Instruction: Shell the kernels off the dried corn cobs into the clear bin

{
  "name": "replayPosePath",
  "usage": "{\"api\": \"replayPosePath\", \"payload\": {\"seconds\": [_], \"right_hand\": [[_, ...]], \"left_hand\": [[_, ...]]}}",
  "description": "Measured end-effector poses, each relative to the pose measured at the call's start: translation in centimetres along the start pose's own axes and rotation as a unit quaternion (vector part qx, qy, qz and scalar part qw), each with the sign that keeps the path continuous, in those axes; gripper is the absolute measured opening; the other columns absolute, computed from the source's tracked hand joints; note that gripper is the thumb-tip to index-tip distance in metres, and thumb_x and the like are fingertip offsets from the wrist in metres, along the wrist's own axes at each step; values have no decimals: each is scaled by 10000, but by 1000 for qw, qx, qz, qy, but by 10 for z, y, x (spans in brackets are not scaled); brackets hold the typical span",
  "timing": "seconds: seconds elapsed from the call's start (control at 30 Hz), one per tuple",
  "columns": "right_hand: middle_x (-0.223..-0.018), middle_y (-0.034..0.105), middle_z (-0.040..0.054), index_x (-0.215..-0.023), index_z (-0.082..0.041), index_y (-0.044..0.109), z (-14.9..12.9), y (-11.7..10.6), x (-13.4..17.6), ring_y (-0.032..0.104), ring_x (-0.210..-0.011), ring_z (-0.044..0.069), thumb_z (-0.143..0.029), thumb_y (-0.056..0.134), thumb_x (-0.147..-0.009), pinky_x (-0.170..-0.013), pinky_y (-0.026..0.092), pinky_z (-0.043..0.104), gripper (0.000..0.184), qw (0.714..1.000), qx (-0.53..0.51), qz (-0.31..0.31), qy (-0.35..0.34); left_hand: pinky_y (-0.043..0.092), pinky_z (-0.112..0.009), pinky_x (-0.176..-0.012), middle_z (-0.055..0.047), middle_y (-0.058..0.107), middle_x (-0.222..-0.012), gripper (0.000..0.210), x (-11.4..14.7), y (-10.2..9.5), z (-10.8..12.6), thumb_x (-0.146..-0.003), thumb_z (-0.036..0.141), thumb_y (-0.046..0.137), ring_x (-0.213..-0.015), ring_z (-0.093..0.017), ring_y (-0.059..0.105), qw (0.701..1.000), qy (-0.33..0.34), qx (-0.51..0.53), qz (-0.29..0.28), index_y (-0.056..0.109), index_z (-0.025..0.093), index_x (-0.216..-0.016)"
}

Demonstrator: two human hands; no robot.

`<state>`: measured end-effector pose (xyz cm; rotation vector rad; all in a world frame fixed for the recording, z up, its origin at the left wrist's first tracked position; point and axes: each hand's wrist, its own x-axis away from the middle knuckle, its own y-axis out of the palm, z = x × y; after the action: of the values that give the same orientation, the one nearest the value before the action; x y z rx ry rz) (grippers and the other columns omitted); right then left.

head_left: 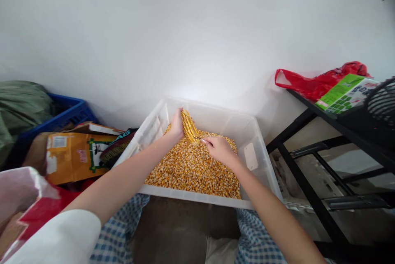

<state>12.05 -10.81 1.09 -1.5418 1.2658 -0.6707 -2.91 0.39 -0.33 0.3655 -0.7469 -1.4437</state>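
Observation:
A yellow corn cob (189, 125) is held tilted over a translucent plastic bin (212, 202). My left hand (177, 124) is closed around the cob's far end and left side. My right hand (218, 148) is closed at the cob's near end, gripping a thin, dark, pointed tool (200, 137) whose tip touches the kernels; most of it is hidden in the fingers, so its exact kind does not show. Beneath both hands, loose corn kernels (191, 169) cover the bin's floor in a thick heap.
At left are a blue crate (72, 105), an orange-brown package (74, 157) and a red and white bag (40, 206). To the right stands a black metal rack (296, 173) carrying a red plastic bag (321, 82) and a green and white box (345, 93). A white wall (197, 37) rises behind the bin.

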Motion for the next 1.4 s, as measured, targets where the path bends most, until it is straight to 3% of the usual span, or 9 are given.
{"api": "replayPosePath", "payload": {"seconds": [0.33, 0.57, 0.67, 0.87, 1.0, 1.23, 1.4], "right_hand": [[-622, 589, 4, -670, -159, 595, 10, 9, -2, 472, -564, 100, -268, 365, -853, -552, 286, 197, 313, 993, -104, -14, -61], [-615, 579, 14, -667, -153, 595, 14, 16, -5, 446, -556, 95, -280, 383, -842, -537, 254, 206, 303, 997, -69, -17, -27], [-617, 578, 6, -687, -148, 608, 16, 15, -6, 445, -560, 92, -300, 378, -846, -538, 265, 200, 319, 992, -102, -47, -50], [-710, 627, 4, -885, -147, 654, 24, 15, -5, 468, -586, 96, -352, 426, -820, -537, 307, 189, 313, 966, -195, -158, -64], [-741, 648, 4, -909, -161, 660, 23, 14, -5, 487, -588, 98, -325, 443, -812, -549, 331, 191, 289, 957, -211, -188, -71], [-778, 664, 6, -926, -193, 656, 19, 2, -4, 538, -639, 118, -300, 452, -809, -589, 358, 208, 258, 969, -167, -171, -63], [-785, 663, 23, -878, -182, 663, 13, -7, -2, 552, -674, 129, -296, 429, -825, -628, 368, 221, 265, 984, -135, -107, -48]], "left_hand": [[451, -247, -480, 0, 535, -516, 335, 7, 2, -4, -672, 481, 525, -508, -159, 580, 997, 62, -50, -17, 482, 164, -773], [439, -231, -450, 16, 539, -531, 325, 6, 5, -7, -658, 460, 562, -488, -147, 574, 984, 138, -103, -39, 488, 186, -815], [437, -236, -441, 6, 547, -533, 338, 9, 5, -6, -664, 473, 548, -472, -148, 569, 984, 123, -116, -58, 492, 178, -821], [428, -236, -412, 11, 555, -542, 300, 29, 13, -4, -668, 430, 557, -408, -130, 536, 968, 72, -171, -168, 491, 171, -805], [422, -240, -410, 14, 547, -525, 217, 42, 20, -6, -669, 341, 575, -417, -144, 544, 956, 56, -195, -214, 522, 171, -792], [421, -240, -416, 7, 546, -527, 256, 31, 17, -2, -664, 383, 581, -421, -144, 542, 970, 63, -162, -172, 512, 175, -797], [442, -245, -470, -20, 562, -548, 344, 11, 8, 1, -672, 466, 534, -487, -155, 573, 982, 89, -115, -123, 515, 152, -811]]}}
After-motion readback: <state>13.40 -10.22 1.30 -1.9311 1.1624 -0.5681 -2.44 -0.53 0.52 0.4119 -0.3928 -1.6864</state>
